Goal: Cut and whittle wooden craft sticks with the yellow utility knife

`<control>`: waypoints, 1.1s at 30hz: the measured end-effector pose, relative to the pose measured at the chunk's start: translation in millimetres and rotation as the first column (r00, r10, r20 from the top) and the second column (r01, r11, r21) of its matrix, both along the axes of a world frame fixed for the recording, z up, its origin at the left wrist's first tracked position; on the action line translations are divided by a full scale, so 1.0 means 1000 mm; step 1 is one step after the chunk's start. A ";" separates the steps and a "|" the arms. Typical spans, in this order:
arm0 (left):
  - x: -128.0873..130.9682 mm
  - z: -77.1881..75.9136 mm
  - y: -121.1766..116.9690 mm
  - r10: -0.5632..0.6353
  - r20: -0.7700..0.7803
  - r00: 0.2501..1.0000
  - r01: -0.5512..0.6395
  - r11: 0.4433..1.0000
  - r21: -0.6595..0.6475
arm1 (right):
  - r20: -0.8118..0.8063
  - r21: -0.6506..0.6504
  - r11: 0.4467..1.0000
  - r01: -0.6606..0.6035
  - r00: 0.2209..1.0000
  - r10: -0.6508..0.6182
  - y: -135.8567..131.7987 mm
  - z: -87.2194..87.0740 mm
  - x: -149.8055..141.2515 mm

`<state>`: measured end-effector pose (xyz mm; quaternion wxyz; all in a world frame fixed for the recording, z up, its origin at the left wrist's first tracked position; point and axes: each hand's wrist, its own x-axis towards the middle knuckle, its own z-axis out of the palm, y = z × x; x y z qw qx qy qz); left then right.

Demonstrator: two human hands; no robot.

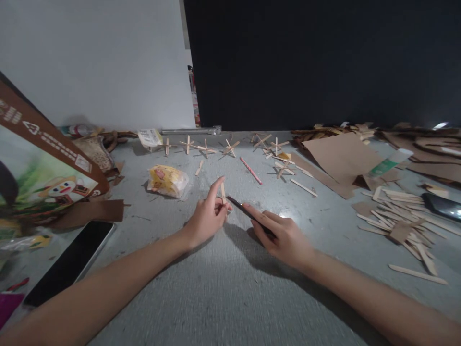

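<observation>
Upright in my left hand (209, 211) is a short wooden craft stick (223, 193), pinched low down, with the index finger stretched up beside it. My right hand (281, 236) is closed around a slim black knife (240, 206), its index finger laid along the top. The knife's tip points at the craft stick and lies very close to it; whether they touch I cannot tell. Beyond my hands, several small crossed-stick pieces (206, 148) stand in a row. A red patterned pencil (251, 170) and a loose stick (303, 188) lie on the grey table (216, 298).
A yellow-printed plastic packet (167, 181) sits left of centre. Further left are a phone (70, 262) and a large printed box (50, 158). At right are a heap of craft sticks (403, 216), a glue stick (391, 162), brown cardboard (345, 156) and a dark shiny object (442, 205).
</observation>
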<state>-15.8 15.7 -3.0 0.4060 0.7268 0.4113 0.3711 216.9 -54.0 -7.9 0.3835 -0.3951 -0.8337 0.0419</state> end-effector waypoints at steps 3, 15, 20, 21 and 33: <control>-0.001 0.000 -0.001 0.019 -0.060 0.998 -0.014 0.997 0.076 | 0.000 0.011 1.000 -0.001 1.000 0.001 0.000 0.000 0.000; -0.001 0.001 -0.002 0.000 -0.112 0.994 0.010 0.996 0.093 | 0.080 -0.006 0.999 0.054 0.995 -0.053 -0.002 -0.001 -0.001; -0.001 0.002 -0.003 -0.003 -0.097 0.995 0.010 0.997 0.079 | 0.181 0.077 0.990 0.122 0.974 -0.134 -0.007 -0.001 -0.006; -0.001 0.002 -0.004 -0.003 -0.095 0.995 0.010 0.997 0.078 | 0.193 0.086 0.988 0.131 0.970 -0.146 -0.008 -0.001 -0.006; 0.001 0.006 -0.006 0.016 -0.082 0.997 -0.013 0.999 0.033 | -0.058 -0.138 0.988 0.064 0.996 -0.072 -0.012 0.005 -0.014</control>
